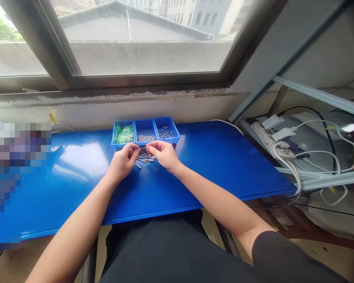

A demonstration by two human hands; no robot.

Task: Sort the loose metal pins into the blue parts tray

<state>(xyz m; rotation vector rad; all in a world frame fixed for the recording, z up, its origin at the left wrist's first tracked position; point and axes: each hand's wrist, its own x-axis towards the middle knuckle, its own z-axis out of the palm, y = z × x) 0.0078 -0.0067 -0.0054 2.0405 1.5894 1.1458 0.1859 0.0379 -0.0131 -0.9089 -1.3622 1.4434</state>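
Note:
My left hand (124, 158) and my right hand (163, 153) meet over a small heap of metal pins (145, 158) on the blue table (224, 157). Both hands pinch with curled fingers, and a thin metal pin (142, 148) seems to span between their fingertips. Just behind them stands a blue tray (145, 133) with three compartments. The left one holds green parts (123, 134), the middle one short metal sleeves (146, 138), the right one more loose pins (166, 133).
A window and its sill run behind the table. To the right, a white power strip (267, 135) with chargers and white cables sits on a lower shelf past the table's edge. A blurred patch covers the left.

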